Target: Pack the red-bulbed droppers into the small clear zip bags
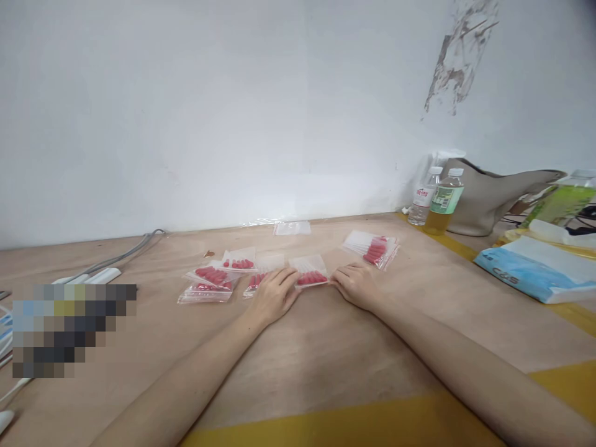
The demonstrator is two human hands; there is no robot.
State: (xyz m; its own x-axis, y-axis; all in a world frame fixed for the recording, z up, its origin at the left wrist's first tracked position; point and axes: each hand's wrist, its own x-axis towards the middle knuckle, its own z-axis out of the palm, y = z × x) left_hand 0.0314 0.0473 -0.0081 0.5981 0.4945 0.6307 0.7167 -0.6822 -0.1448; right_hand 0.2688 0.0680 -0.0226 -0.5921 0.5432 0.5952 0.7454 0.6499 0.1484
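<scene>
A small clear zip bag [311, 271] with a row of red pieces lies between my hands on the brown table. My left hand [275, 293] is closed at the bag's left corner, fingers bent over its edge. At the lower right corner, my right hand [354, 283] pinches the bag's edge. Partly behind my left hand is another bag [254, 284] of red pieces. Further left, several filled bags [212, 282] overlap in a loose pile. A fanned stack of bags [372, 248] with red pieces rests beyond my right hand.
Near the wall lies a flat white-and-clear bag [292, 228]. Two bottles [444, 202], a grey-brown container [479, 198] and a blue tissue pack [526, 270] stand or lie at right. A grey cable [135, 248] and a white power strip [105, 277] are at left. Yellow tape [316, 428] crosses the table.
</scene>
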